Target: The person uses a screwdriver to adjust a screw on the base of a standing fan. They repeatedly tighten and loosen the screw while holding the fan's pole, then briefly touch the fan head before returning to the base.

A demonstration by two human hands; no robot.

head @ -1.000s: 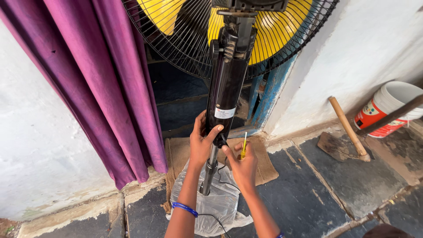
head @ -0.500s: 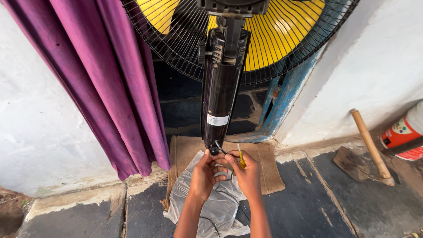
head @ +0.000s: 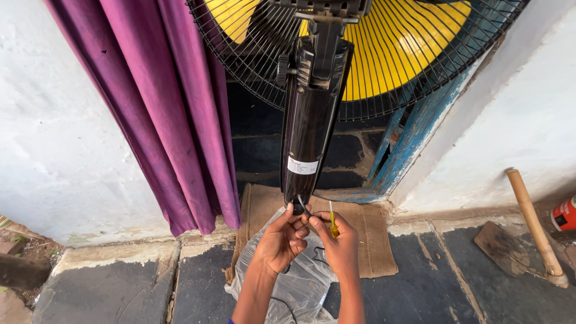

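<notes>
A pedestal fan stands before me with a black column (head: 311, 120), a black wire cage (head: 252, 42) and yellow blades (head: 396, 54). My left hand (head: 281, 240) pinches the thin metal rod (head: 303, 207) that comes out of the column's lower end. Beside it, my right hand (head: 341, 243) is closed around a small yellow-handled screwdriver (head: 332, 221), its shaft pointing up toward the column's base. Both hands sit over a clear plastic bag (head: 288, 288) lying on the ground.
A purple curtain (head: 162, 114) hangs at the left against a white wall. A brown jute mat (head: 372, 246) covers the doorstep by a blue door frame (head: 414, 138). At the right lie a wooden-handled tool (head: 531, 219) and a red and white can (head: 565, 213).
My left hand has slid from the column's label height down to its lower end. My right hand stayed beside it with the screwdriver. The view has moved closer.
</notes>
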